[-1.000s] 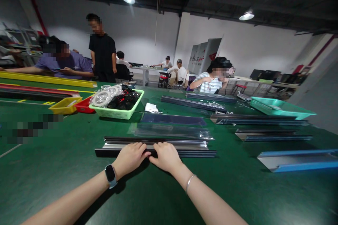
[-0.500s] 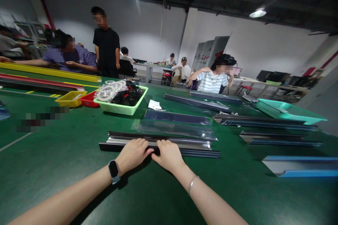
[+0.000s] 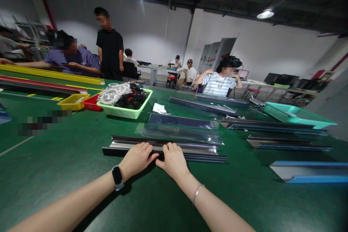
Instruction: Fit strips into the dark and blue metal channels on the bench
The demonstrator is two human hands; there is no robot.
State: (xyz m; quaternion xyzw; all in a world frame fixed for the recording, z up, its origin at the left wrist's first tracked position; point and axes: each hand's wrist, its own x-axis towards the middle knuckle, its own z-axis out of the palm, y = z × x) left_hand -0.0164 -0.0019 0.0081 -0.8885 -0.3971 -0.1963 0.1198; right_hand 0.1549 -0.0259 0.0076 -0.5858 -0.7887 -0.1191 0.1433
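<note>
A long dark channel-shaped profile (image 3: 201, 156) with a pale inner face lies across the green table in front of me. My left hand (image 3: 138, 157) grips its near wall left of the middle, fingers curled over the edge and thumb along the near side. Close beside it, my right hand (image 3: 174, 159) holds the same wall with its fingers bent over the top. The thumbs nearly meet. Both fingertips are partly hidden inside the channel. Just behind the profile lie a clear plastic strip (image 3: 179, 133) and a dark flat strip (image 3: 182, 121).
More channel profiles (image 3: 285, 145) and a blue-edged profile (image 3: 312, 179) lie to the right. A teal basket (image 3: 296, 114) sits far right. Left of centre stand a green basket (image 3: 123, 112) of parts, a red bin (image 3: 91, 103) and a yellow bin (image 3: 73, 103). Several people are around the room.
My right hand has shifted very slightly along the profile's edge. My left hand and the profile stay in place.
</note>
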